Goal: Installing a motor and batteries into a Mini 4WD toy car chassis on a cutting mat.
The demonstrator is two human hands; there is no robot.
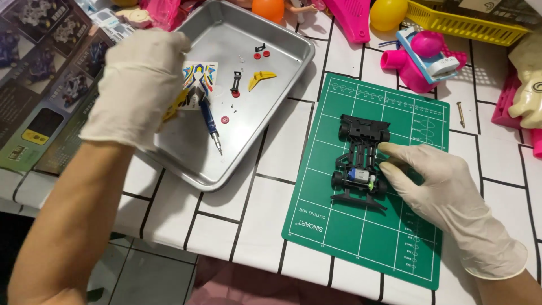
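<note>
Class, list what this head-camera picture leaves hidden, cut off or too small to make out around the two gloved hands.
- Head view: the left hand covers the screwdriver handle and most of a yellow part; its grip cannot be told.
- The right hand hides the right side of the toy car chassis.
- The specks in the metal tray are too small to identify.
- The top edge cuts off the balls and yellow basket.

A black toy car chassis [361,161] is steadied on the green cutting mat [361,237] by the gloved right hand [435,181] at 3 o'clock. A blue screwdriver [210,124] in the metal tray [282,73] is reached by the left hand [138,85] at 10 o'clock.
</note>
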